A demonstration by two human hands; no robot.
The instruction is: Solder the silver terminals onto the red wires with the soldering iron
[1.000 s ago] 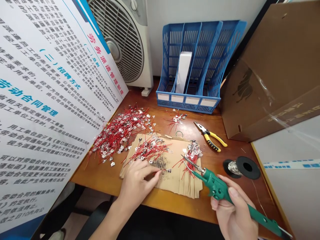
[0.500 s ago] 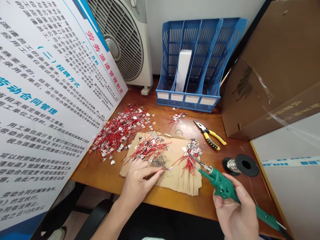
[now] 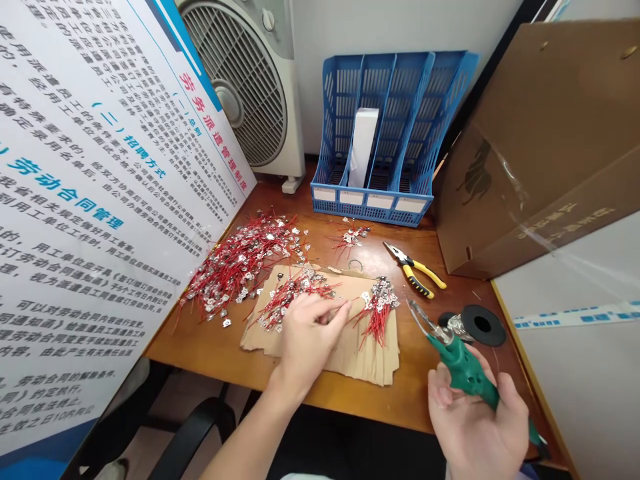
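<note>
Bare hands at a worktop (image 3: 200, 353) with wired parts. The left hand (image 3: 311, 333) is palm down over the cardboard (image 3: 360, 370), its thumb and forefinger brought together, apparently on a thin red wire (image 3: 355, 300); the fingers hide most of it. So fine a piece probably allows only a fingertip grip. The right hand (image 3: 477, 423), palm up, has its fingers curled loosely round the green iron (image 3: 466, 369). Its tip points away from the wrist and stands apart from both the left hand and the parts, an attitude that presumably keeps the metal off skin and wire.

The near pile (image 3: 295, 293) lies on the cardboard just beyond the left hand; the bundle (image 3: 379, 313) lies on it between the hands, wires mostly toward the person. Keeping these two groups apart would prevent mixing. The cardboard probably shields the wood. The large heap (image 3: 240, 260) spreads beyond and left of the left hand, seemingly as a store within reach. The spool (image 3: 480, 327) rests on its side just beyond the right hand, close to the iron; the pliers (image 3: 417, 275) lie farther beyond, unheld.
</note>
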